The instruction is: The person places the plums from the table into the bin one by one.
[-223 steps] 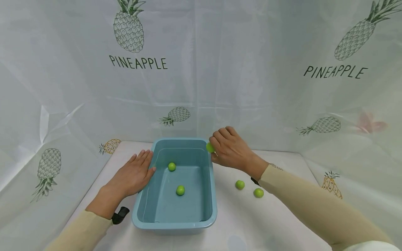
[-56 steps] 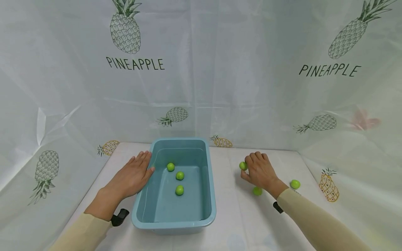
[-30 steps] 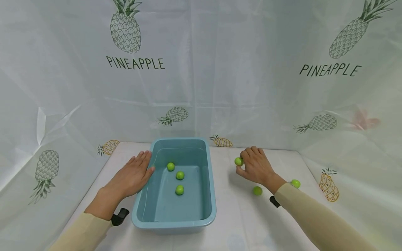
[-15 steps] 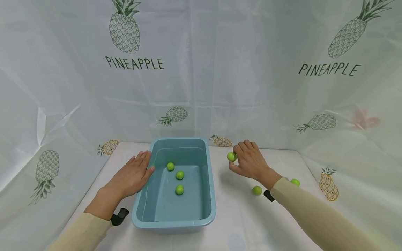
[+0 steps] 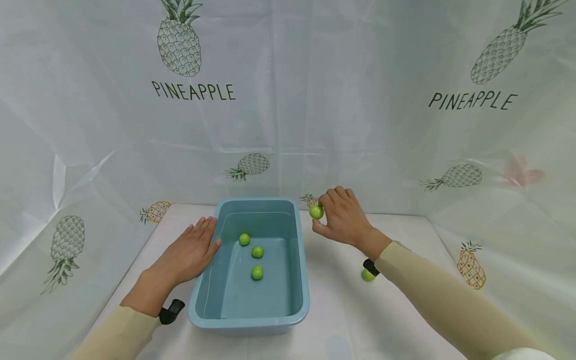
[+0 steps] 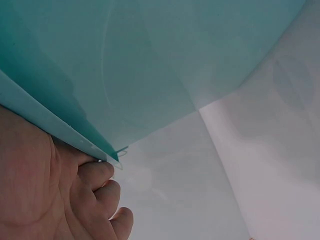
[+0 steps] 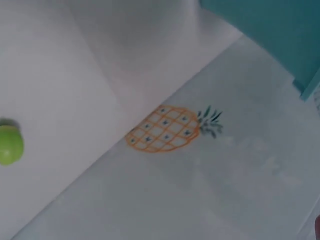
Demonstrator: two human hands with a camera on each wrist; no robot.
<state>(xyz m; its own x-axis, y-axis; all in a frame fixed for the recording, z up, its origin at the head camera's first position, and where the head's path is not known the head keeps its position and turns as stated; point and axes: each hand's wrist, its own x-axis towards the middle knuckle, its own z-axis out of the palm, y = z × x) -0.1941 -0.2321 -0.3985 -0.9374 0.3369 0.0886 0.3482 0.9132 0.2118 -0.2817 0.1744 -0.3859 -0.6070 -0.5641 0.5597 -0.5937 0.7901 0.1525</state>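
My right hand [image 5: 344, 217] pinches a small round green fruit [image 5: 316, 212] between thumb and fingers, raised just right of the light blue plastic basin [image 5: 304, 280]. Flat with straight fingers, my left hand [image 5: 191, 250] rests against the basin's left rim; the left wrist view shows its palm [image 6: 30, 175] along that rim. Inside the basin lie three similar fruits: one farther back [image 5: 244, 239], a middle one [image 5: 257, 251] and a nearer one [image 5: 257, 272]. The right wrist view does not show the held fruit.
One loose green fruit [image 5: 368, 275] lies on the white-covered table [image 5: 333, 305], partly behind the right wrist's black strap [image 5: 371, 267]. The right wrist view also has a green fruit [image 7: 10, 145] at its left edge. A pineapple-print sheet [image 5: 342, 125] hangs behind and at the sides.
My right hand has carried its fruit left and upward toward the basin. Since the oldest frame the basin has gained a third fruit. The rightmost table fruit is now hidden behind the sleeve.
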